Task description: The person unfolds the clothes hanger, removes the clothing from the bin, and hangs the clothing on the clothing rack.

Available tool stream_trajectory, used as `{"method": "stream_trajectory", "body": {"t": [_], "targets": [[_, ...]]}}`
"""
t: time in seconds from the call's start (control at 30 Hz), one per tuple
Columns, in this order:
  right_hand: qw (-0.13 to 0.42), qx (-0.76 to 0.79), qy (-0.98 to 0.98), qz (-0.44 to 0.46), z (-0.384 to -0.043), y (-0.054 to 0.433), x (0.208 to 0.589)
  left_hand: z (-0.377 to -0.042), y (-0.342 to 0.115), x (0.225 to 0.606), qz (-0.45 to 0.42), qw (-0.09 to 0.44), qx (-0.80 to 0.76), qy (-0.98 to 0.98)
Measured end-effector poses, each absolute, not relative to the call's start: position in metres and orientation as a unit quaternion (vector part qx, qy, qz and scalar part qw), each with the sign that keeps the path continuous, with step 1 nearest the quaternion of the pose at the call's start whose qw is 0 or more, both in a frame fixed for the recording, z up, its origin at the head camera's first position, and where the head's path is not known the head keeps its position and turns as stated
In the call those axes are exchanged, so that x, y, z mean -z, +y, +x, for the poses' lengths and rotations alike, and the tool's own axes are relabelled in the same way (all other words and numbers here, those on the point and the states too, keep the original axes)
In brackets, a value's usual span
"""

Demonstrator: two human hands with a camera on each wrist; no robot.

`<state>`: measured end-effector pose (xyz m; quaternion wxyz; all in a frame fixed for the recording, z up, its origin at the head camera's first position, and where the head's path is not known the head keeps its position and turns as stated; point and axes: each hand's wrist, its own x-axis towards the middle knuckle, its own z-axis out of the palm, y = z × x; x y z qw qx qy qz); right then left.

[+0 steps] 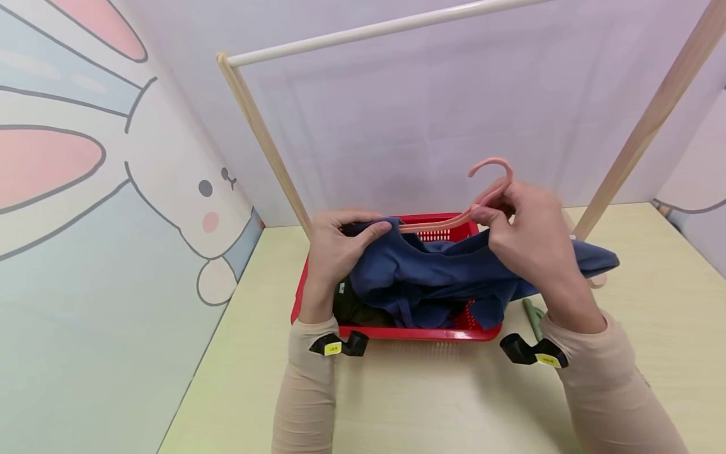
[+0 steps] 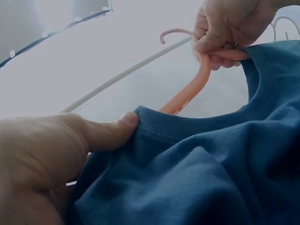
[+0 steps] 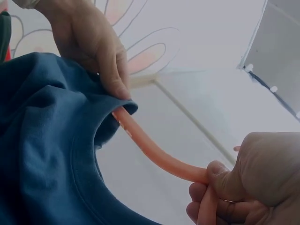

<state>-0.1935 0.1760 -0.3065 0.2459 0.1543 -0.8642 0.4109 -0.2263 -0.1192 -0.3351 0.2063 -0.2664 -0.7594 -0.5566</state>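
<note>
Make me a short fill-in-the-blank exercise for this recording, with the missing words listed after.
1. The shirt pinched by the left grip is coloured ____.
2. The right grip holds the hanger, whose hook sits ____ in the head view than the shirt.
3. The basket below the shirt is coloured ____.
4. The rail is coloured ____, unlike its wooden posts.

Missing words: blue; higher; red; white.

the head view is bright and even, with soft shadows on the table (image 1: 425,403) and slight blur on the right hand (image 1: 532,233). the 2 wrist views look dimmer and hazy; in the left one, glare whitens part of the ceiling (image 2: 47,21).
</note>
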Motion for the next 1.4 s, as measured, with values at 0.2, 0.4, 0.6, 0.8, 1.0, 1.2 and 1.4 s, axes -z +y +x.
{"method": "stream_trajectory", "body": {"t": [0.2, 0.4, 0.6, 0.8, 1.0, 1.2, 1.4], "targets": [[0.236, -0.417, -0.86, 0.177, -0.192, 0.166, 0.31, -0.226, -0.11, 0.338, -0.282, 0.196, 0.549, -0.762], [0.229, -0.422, -0.856, 0.192, -0.191, 0.159, 0.312, -0.226, -0.101, 0.34, -0.291, 0.195, 0.547, -0.76], [0.233, -0.422, -0.852, 0.207, -0.191, 0.155, 0.312, -0.226, -0.097, 0.342, -0.287, 0.203, 0.545, -0.761], [0.233, -0.42, -0.849, 0.221, -0.191, 0.151, 0.313, -0.223, -0.094, 0.343, -0.284, 0.207, 0.542, -0.764], [0.226, -0.429, -0.844, 0.23, -0.192, 0.149, 0.314, -0.219, -0.088, 0.341, -0.293, 0.205, 0.523, -0.774], [0.221, -0.448, -0.842, 0.204, -0.19, 0.152, 0.312, -0.221, -0.099, 0.337, -0.287, 0.253, 0.455, -0.804], [0.216, -0.463, -0.84, 0.183, -0.19, 0.156, 0.31, -0.222, -0.125, 0.332, -0.27, 0.219, 0.436, -0.83]]}}
